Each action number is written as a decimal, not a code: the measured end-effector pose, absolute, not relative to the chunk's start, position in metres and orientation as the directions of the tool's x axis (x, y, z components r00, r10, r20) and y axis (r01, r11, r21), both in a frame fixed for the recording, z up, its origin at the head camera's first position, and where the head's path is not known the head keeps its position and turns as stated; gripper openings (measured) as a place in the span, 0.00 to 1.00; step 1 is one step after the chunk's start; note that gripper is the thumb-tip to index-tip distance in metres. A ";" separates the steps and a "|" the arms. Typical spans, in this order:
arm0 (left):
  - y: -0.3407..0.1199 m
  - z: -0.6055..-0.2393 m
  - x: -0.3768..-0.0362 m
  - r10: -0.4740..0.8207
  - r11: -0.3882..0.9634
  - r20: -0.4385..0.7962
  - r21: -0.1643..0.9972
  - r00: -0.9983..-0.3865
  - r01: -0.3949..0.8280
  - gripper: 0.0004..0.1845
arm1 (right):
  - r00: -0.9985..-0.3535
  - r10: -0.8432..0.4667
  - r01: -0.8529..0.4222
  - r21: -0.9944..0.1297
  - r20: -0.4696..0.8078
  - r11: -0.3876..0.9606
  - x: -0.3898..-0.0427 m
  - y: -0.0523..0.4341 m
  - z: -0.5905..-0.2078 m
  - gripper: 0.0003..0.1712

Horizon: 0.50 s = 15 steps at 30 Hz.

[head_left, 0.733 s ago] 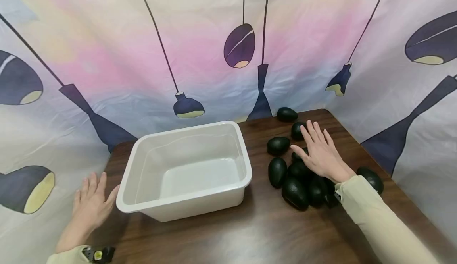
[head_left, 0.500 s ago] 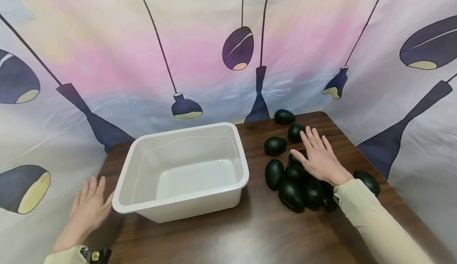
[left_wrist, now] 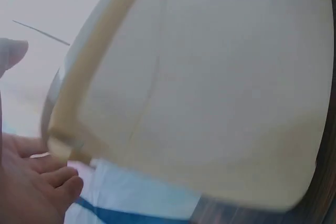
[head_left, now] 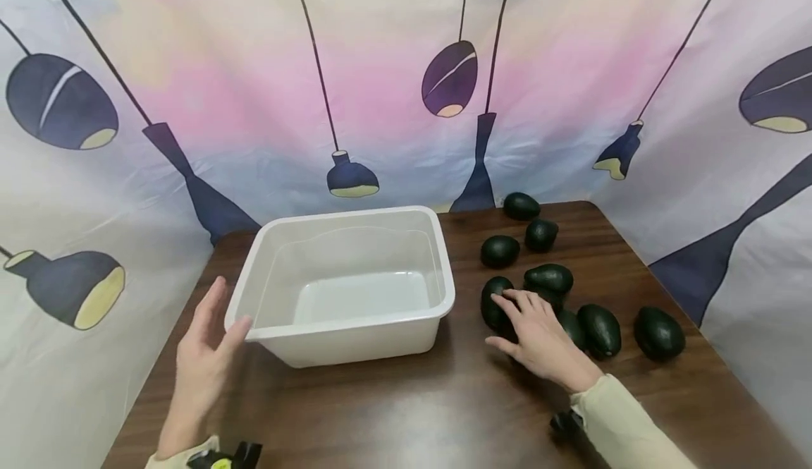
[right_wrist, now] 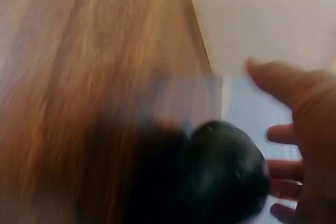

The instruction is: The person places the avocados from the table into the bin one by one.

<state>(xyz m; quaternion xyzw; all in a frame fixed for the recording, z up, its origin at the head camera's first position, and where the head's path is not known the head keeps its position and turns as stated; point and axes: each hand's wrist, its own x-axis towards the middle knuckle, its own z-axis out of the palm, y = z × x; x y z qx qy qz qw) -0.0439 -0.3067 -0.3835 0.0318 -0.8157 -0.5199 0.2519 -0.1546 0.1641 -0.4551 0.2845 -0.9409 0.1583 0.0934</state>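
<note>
Head view first: I see a white rectangular plastic tub (head_left: 347,285) sitting on the dark wooden worktop (head_left: 406,412), with nothing in it. My left hand (head_left: 204,353) stands edge-up just beside the tub's near-left corner, fingers straight and together, thumb close to the rim, gripping nothing. My right hand (head_left: 538,337) rests on the cluster of dark green avocados to the right of the tub, its fingers laid over the nearest dark green avocado (head_left: 496,302), which lies on the worktop close to the tub's right wall. Whether those fingers have closed round it I cannot tell from here. More avocados (head_left: 658,332) lie scattered toward the far right corner, in front of a pastel curtain printed with hanging lamps (head_left: 406,88).

Left wrist view: the tub's wall (left_wrist: 210,87) fills the frame, and my palm and relaxed fingers (left_wrist: 37,182) sit by its corner, apart from it.

Right wrist view: blurred, but the avocado (right_wrist: 226,171) sits against my palm with the fingers (right_wrist: 283,85) spread and loosely bent over it, not clamped.

To do this well, I would wrap thumb and fingers fully round that one fruit before lifting, so its neighbours do not roll, and keep the left hand against the tub to steady it.
</note>
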 end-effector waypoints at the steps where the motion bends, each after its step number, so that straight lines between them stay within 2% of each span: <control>1: -0.303 -0.383 -0.048 -0.332 0.425 0.388 0.875 -0.859 0.231 0.37 | -0.811 -0.511 -0.573 -0.213 0.285 0.791 -0.158 0.159 -0.456 0.44; 4: -0.299 -0.385 -0.059 -0.380 0.375 0.413 0.887 -0.828 0.270 0.38 | -0.810 -0.493 -0.559 -0.162 0.318 0.813 -0.170 0.147 -0.454 0.45; 5: -0.298 -0.387 -0.060 -0.395 0.407 0.420 0.878 -0.817 0.254 0.38 | -0.816 -0.485 -0.550 -0.162 0.315 0.819 -0.174 0.144 -0.453 0.45; 11: -0.297 -0.405 -0.055 -0.465 0.491 0.364 0.865 -0.807 0.107 0.40 | -0.875 -0.420 -0.473 -0.247 0.241 0.845 -0.182 0.141 -0.451 0.42; 15: -0.295 -0.405 -0.056 -0.442 0.532 0.385 0.840 -0.810 0.109 0.42 | -0.897 -0.372 -0.430 -0.271 0.240 0.861 -0.186 0.141 -0.454 0.39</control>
